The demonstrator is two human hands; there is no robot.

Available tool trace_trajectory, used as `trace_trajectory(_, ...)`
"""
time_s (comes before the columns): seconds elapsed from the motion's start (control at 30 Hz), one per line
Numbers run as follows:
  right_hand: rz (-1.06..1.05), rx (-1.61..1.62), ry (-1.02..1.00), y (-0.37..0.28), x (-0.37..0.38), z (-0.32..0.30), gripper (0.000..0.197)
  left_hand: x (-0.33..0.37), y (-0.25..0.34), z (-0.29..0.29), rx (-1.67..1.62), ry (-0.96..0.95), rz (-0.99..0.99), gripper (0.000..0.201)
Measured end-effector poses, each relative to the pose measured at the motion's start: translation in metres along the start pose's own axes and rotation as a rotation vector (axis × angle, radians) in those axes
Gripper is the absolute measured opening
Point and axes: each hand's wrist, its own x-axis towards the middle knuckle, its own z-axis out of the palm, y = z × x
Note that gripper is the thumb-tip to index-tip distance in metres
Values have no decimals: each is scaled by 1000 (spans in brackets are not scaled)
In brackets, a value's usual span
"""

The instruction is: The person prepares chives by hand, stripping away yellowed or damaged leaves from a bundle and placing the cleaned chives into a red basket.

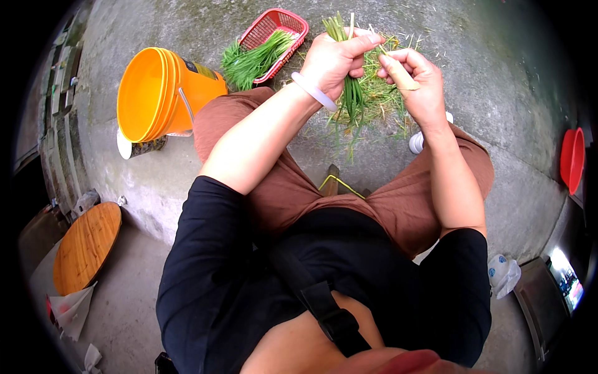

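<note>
My left hand (333,62) is closed around a bunch of green chives (354,103), their pale stem ends up and the leaves hanging below the fist. Close beside it, my right hand (420,84) pinches a thin pale strand (380,47) between thumb and forefinger; its lower part is hidden by the fingers. Under both hands, loose green and yellowish trimmings (389,109) lie scattered on the concrete. To the left of my hands, a red plastic basket (301,30) lies tilted, with more chives (265,61) spilling over its near left side.
A yellow bucket (202,84) leans at the left by my knee, its mouth facing left. Further down that side stands a round wooden board (87,246). At the right edge are a red basin (571,161) and a white plastic bag (503,274). My knees flank the work area.
</note>
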Motion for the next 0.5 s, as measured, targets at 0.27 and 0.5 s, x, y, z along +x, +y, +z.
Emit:
trace_trajectory(0.27,-233,-546,141,-15,-7,-4,8,13,38,-18,-304,148,222,10)
trace_trajectory(0.5,-520,-751,225,-11,-3,-13,9,0,25,-6,451,90,340,17)
